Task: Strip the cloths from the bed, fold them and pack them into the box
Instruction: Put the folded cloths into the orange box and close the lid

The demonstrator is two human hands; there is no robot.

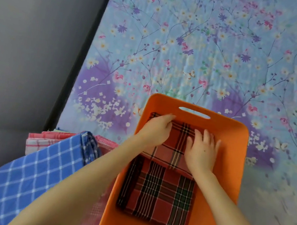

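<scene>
I am settling the red plaid cloth (159,195) into the orange box (232,161), which sits on the bed (208,54). My right hand (202,150) lies flat on the cloth, its fingers (198,136) straight and slightly spread, holding nothing. My left hand (157,131) reaches to the cloth's far left corner; whether it pinches the edge there or only presses on it I cannot tell. To do this well, I judge I should press with flat fingers and smooth outward from the middle toward the box walls, so no air or creases stay under the layers. I should also square the far edge just beyond my fingertips against the wall under the handle slot (194,112). The cloth lies flat on the box floor. Its long axis runs from the near wall, behind my wrists, to the far wall ahead of my fingers, in line with the box's own length. A fold edge crosses it just behind my wrists; I cannot tell whether the paler part under my hands is a separate piece. To the left of my left fingers, outside the box, a folded blue checked cloth (38,169) rests on pink cloths (36,140), not yet packed.
</scene>
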